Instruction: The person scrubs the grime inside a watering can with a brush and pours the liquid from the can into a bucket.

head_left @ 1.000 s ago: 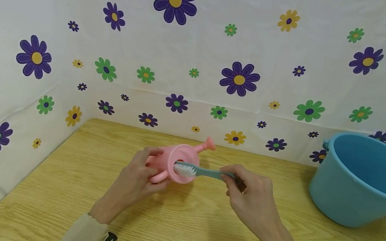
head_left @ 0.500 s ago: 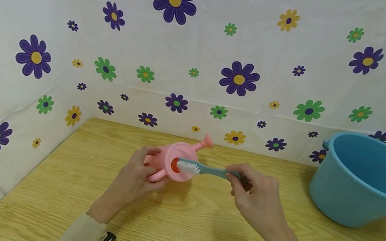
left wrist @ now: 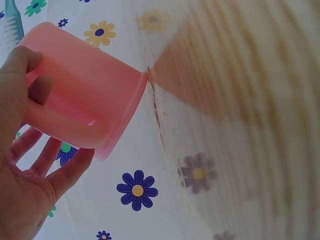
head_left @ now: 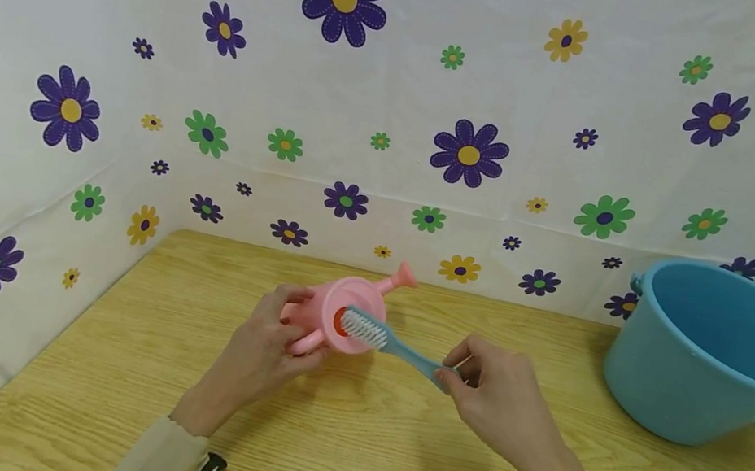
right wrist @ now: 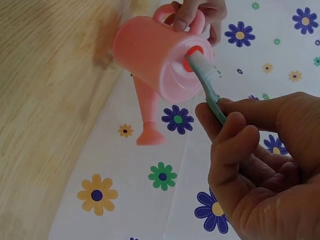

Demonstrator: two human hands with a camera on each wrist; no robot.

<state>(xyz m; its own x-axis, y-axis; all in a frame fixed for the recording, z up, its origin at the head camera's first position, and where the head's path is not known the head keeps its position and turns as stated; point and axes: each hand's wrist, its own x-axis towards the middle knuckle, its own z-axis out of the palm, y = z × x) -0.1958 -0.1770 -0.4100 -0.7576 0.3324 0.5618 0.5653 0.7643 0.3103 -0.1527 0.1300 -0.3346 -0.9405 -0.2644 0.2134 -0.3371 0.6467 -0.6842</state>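
Observation:
A pink watering can (head_left: 315,310) is tilted over the table, its top turned toward my right side and its spout pointing to the back right. My left hand (head_left: 264,345) grips it round the handle (left wrist: 70,127) and side. In the right wrist view a red-orange spot (right wrist: 193,58) shows on the can's top. My right hand (head_left: 500,395) pinches the end of a blue-green brush (head_left: 407,353) between thumb and fingers. Its white bristles (head_left: 363,327) are over the can's top; whether they touch it I cannot tell.
A large blue bucket (head_left: 685,375) stands at the right on the wood-grain table (head_left: 344,444). Behind and at the left hangs a white flower-print sheet (head_left: 400,91) along the table's edges.
The brush's handle end has swung down toward me, so the brush now slants. Its head has shifted slightly on the can's top, uncovering the red-orange spot. The left hand and can barely moved.

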